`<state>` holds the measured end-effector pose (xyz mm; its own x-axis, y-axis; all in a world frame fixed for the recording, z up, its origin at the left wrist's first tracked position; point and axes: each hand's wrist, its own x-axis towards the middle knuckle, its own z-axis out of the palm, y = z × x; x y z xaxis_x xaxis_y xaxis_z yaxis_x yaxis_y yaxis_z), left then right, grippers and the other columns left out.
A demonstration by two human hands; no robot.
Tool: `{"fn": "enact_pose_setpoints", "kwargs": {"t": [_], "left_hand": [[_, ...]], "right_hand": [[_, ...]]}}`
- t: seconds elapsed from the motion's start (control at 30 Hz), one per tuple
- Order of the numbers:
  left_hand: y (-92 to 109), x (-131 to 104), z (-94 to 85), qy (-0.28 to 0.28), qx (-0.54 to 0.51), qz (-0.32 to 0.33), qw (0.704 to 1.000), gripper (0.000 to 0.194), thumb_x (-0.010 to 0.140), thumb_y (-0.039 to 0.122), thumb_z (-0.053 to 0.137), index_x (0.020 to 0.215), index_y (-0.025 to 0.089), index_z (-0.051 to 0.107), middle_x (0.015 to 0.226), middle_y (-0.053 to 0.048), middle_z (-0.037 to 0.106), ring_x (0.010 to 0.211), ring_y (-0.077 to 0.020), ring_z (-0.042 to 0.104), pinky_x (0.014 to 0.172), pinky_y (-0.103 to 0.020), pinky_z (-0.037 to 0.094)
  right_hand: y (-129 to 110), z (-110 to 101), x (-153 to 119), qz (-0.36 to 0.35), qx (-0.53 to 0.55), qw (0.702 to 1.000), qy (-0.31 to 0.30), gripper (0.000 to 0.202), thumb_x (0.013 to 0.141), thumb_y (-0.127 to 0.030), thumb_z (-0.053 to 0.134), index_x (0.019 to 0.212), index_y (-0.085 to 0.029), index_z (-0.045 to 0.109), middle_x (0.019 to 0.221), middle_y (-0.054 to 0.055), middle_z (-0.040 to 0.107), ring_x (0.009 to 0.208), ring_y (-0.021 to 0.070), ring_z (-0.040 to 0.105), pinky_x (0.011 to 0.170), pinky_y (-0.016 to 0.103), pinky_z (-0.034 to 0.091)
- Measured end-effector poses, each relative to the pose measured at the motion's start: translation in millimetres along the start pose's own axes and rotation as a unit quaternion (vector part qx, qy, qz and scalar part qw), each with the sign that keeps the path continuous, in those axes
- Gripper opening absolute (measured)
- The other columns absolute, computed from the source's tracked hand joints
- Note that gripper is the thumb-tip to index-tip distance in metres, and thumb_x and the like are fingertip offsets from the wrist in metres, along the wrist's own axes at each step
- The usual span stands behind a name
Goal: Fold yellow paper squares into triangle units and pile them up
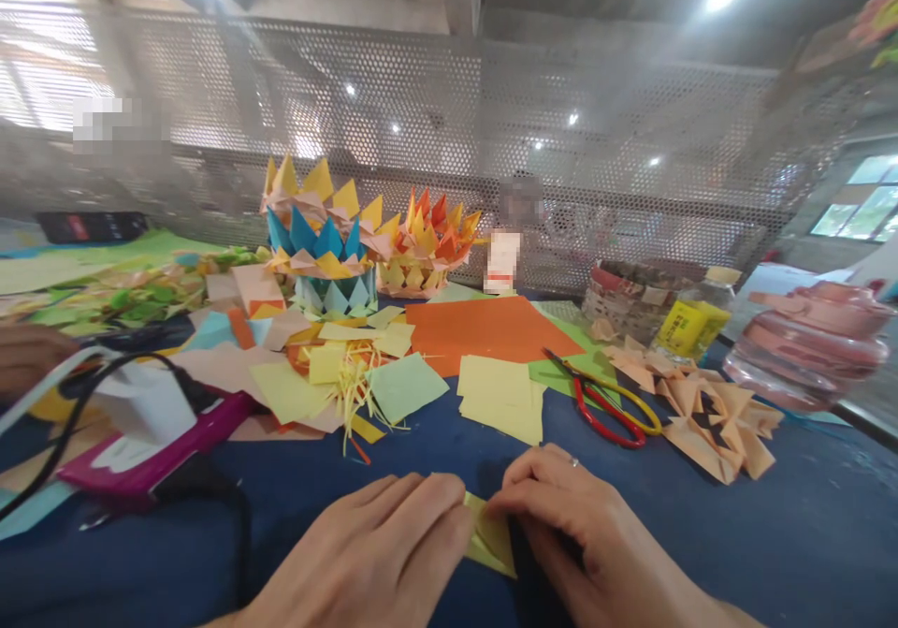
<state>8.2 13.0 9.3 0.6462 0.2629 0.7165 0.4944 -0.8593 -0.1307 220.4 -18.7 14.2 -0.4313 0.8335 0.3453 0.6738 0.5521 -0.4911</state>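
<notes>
Between my two hands a small piece of folded yellow paper (pixel 493 542) lies on the dark blue table, partly covered by fingers. My left hand (pixel 383 544) presses over its left side with the fingers held together. On the right edge, my right hand (pixel 572 516) pinches the paper between thumb and fingers; a ring shows on one finger. Just beyond them sits a loose stack of pale yellow paper squares (pixel 501 396). Scissors (pixel 603 403) with red and yellow handles rest to the right of that stack, their tips on green paper.
Paper crowns (pixel 333 244) stand at the back. Orange sheet (pixel 484 328), scraps and yellow shreds (pixel 356 385) cover the middle. A purple power strip (pixel 154 455) with cables lies left, near another person's hand (pixel 28 361). Folded peach pieces (pixel 722 427), a bottle (pixel 694 319) and a pink jug (pixel 806 347) are right.
</notes>
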Motion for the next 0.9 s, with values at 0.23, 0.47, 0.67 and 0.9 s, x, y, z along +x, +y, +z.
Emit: {"fn": "enact_pose_setpoints", "kwargs": {"t": [0.23, 0.47, 0.67, 0.9], "left_hand": [[0.0, -4.1, 2.4, -0.089, -0.046, -0.067, 0.993, 0.033, 0.09, 0.011, 0.032, 0.117, 0.018, 0.05, 0.109, -0.006, 0.066, 0.095, -0.0182, 0.064, 0.082, -0.027, 0.054], [-7.7, -0.5, 8.9, -0.115, -0.154, -0.067, 0.979, 0.024, 0.087, 0.011, 0.044, 0.107, 0.02, 0.056, 0.106, -0.004, 0.067, 0.092, -0.0193, 0.064, 0.088, -0.034, 0.052], [-7.5, 2.1, 8.4, -0.132, -0.225, -0.093, 0.961, 0.023, 0.084, 0.007, 0.048, 0.1, 0.021, 0.057, 0.101, -0.002, 0.063, 0.093, -0.0173, 0.062, 0.092, -0.031, 0.049], [-7.9, 4.7, 9.4, -0.149, -0.223, -0.088, 0.959, 0.021, 0.084, 0.005, 0.045, 0.093, 0.02, 0.056, 0.098, -0.001, 0.062, 0.09, -0.0165, 0.061, 0.091, -0.03, 0.049]], "right_hand": [[-0.5, 0.4, -0.3, 0.093, -0.107, 0.99, 0.013, 0.009, 0.091, -0.019, 0.051, 0.084, -0.022, 0.056, 0.086, 0.003, 0.06, 0.081, 0.0212, 0.055, 0.072, 0.036, 0.043], [-1.3, 0.8, 2.3, 0.09, -0.104, 0.99, -0.013, 0.013, 0.092, -0.016, 0.05, 0.081, -0.021, 0.055, 0.085, 0.002, 0.059, 0.082, 0.0196, 0.054, 0.073, 0.034, 0.041], [-1.3, -0.2, -0.3, 0.078, -0.091, 0.993, -0.011, 0.014, 0.086, -0.008, 0.053, 0.081, -0.021, 0.055, 0.085, 0.0, 0.06, 0.084, 0.019, 0.055, 0.077, 0.035, 0.039], [-2.5, 0.5, -1.3, 0.071, -0.073, 0.995, -0.015, 0.014, 0.09, -0.009, 0.048, 0.084, -0.02, 0.055, 0.087, 0.001, 0.06, 0.084, 0.0188, 0.054, 0.076, 0.035, 0.039]]}}
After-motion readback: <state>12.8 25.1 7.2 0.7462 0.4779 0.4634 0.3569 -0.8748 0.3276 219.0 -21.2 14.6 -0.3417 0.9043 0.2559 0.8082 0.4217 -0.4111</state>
